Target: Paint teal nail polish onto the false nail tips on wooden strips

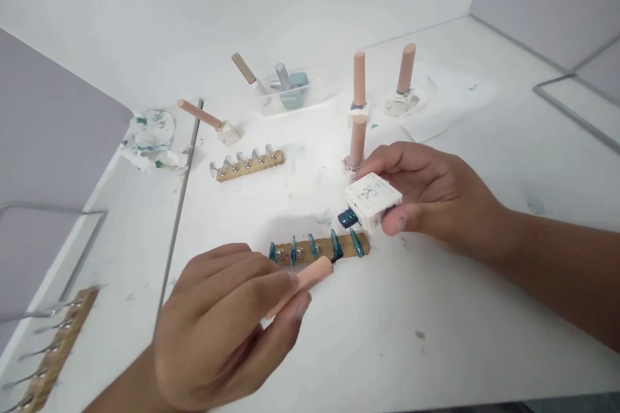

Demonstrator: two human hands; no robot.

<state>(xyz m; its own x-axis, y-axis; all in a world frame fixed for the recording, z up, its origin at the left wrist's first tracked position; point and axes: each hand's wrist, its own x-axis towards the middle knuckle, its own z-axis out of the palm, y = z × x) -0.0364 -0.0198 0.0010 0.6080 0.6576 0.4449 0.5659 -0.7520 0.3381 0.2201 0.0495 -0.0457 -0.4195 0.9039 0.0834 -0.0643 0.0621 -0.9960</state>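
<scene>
Between the fingers and thumb of my left hand [227, 322] is a nail polish brush [314, 273] with a peach handle. Its dark tip is at one of the teal false nails [336, 245], which stand in a row on a wooden strip [323, 251]. Whether the bristles touch that nail is hard to make out. My right hand [426, 190] grips a white, square nail polish bottle [372, 197], tilted so that its neck, coated in dark glittery teal polish, points left above the strip's right end.
Peach-capped bottles [358, 135] stand behind my right hand; another bottle [227, 133] is at the left. A second strip [249, 166] holds clear nails, a third [65, 348] lies lower left. Farther back are a clear tray [300, 102], stained tissue [152, 135] and white paper [450, 103].
</scene>
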